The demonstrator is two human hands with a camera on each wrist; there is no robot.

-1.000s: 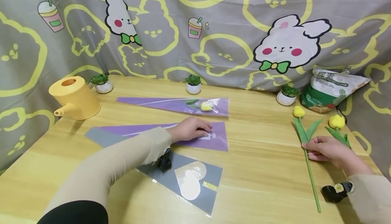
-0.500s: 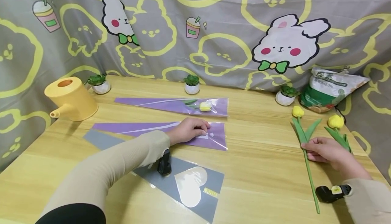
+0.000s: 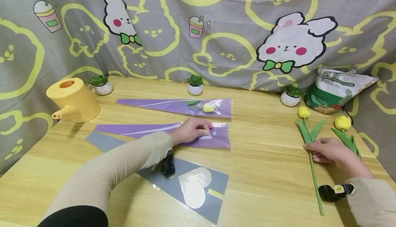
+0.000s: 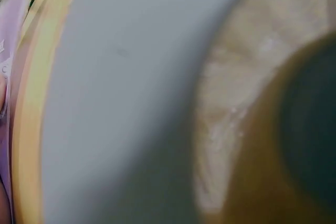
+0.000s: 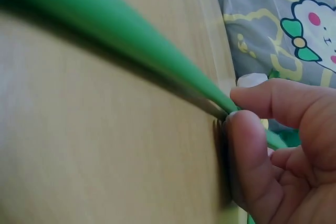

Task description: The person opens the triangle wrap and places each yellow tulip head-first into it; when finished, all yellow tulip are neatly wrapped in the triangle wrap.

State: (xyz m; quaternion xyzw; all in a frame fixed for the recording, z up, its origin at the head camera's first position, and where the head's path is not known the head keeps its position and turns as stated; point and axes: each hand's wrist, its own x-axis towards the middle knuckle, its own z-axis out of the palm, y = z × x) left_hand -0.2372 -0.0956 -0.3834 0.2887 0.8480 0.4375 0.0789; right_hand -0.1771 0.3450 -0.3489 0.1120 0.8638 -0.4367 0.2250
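Note:
My left hand [image 3: 193, 130] lies over the middle purple flower sleeve [image 3: 221, 139], its thumb and forefinger pinching the film near a white printed label. In the left wrist view only a strip of purple sleeve [image 4: 5, 145] and bits of fingers show at the left edge. On the right, my right hand [image 3: 331, 151] pinches the green stem of a yellow artificial tulip [image 3: 304, 112] just below its leaves. The right wrist view shows that stem [image 5: 173, 59] between thumb and forefinger. Another yellow tulip [image 3: 342, 122] lies beyond the right hand, partly hidden by it.
A grey sleeve with a heart window [image 3: 193, 187] lies under the left forearm. Farther back is a purple sleeve [image 3: 167, 106] holding a tulip. Around the edges stand a yellow watering can [image 3: 78, 99], small potted succulents [image 3: 195, 85] and a fertilizer bag [image 3: 331, 93].
The near right edge of the middle purple sleeve has shifted slightly up and away, and the left thumb and fingers have drawn closer together. The right hand keeps its hold on the tulip.

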